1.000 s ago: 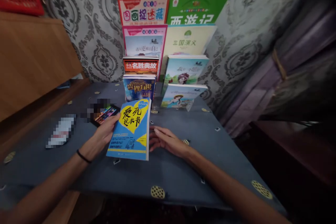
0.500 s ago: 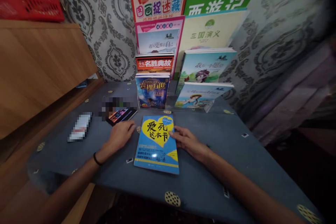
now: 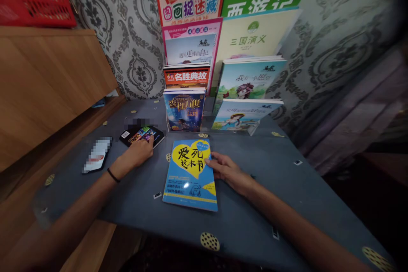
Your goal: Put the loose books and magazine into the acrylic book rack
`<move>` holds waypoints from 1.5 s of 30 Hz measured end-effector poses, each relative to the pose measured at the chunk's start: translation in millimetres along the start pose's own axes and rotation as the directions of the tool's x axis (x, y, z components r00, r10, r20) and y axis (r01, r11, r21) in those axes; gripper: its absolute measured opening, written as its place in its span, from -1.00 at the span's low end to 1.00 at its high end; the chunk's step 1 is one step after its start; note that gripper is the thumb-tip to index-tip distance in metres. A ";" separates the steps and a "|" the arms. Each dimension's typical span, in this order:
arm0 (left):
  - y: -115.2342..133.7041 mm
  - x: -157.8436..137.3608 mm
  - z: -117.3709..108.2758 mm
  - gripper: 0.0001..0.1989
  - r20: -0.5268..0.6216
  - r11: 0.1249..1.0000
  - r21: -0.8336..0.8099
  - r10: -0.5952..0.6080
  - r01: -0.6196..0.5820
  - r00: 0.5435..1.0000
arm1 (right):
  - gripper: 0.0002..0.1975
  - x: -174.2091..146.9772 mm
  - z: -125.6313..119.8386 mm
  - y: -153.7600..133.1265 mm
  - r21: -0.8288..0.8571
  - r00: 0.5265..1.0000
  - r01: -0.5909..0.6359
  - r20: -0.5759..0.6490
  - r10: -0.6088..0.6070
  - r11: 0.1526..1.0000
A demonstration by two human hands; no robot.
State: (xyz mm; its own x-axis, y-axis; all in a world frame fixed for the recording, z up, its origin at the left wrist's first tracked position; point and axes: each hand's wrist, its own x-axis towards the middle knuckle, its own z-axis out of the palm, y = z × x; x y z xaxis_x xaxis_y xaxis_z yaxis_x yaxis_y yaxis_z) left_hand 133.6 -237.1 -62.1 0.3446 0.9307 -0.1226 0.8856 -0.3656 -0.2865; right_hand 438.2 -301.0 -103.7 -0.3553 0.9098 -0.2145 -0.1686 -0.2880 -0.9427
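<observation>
1. My right hand [image 3: 228,171]: partly curled, thumb on the right edge of the blue book [image 3: 189,178]; whether the fingers grip beneath, I cannot tell.
2. Blue book: flat on the counter [image 3: 270,161], yellow heart on its cover, positioned between my hands.
3. My left hand [image 3: 140,152]: index finger extended onto the dark book [image 3: 140,134], other fingers bent; thumb obscured, grip undetermined.
4. Dark book: lying on the counter, left of the upright navy book [image 3: 185,110].
5. Pixelated flat object [image 3: 97,156]: on the counter, farther left.
</observation>
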 end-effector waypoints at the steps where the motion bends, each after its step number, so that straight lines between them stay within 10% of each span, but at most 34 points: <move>1: 1.9 0.0 -0.6 -0.48 -0.006 1.000 0.020 0.017 -0.017 1.000 | -0.56 -0.1 -0.1 0.1 0.002 1.000 0.001 -0.003 -0.001 1.000; 6: -12.1 -10.5 -16.8 -0.40 -0.110 0.997 0.070 -0.013 0.021 0.994 | -0.54 0.2 -1.3 0.4 -0.005 1.000 0.005 0.000 -0.005 1.000; 13: -92.3 -37.9 -62.8 -0.46 -0.422 0.941 -0.300 -0.277 0.155 0.863 | -0.49 0.4 -0.3 -2.8 0.030 1.000 -0.008 0.008 0.008 1.000; 18: -131.1 -47.7 -70.9 -0.47 -0.425 0.845 -0.518 -0.389 0.133 0.817 | -0.51 2.0 -0.7 -2.8 0.048 1.000 -0.021 0.023 0.020 0.999; 45: -153.4 -44.3 -46.9 -0.61 -0.535 0.744 -0.632 -0.622 0.218 0.571 | -0.51 4.7 -4.3 4.0 -0.005 1.000 0.010 0.016 -0.010 1.000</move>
State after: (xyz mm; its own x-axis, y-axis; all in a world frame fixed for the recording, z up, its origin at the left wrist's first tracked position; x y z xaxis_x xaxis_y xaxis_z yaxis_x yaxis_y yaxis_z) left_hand -2.9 -221.7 31.8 -0.1876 0.7644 0.6168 0.9304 -0.0630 0.3610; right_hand 439.8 -296.6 -109.6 -0.3686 0.9077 -0.2007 -0.1672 -0.2771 -0.9462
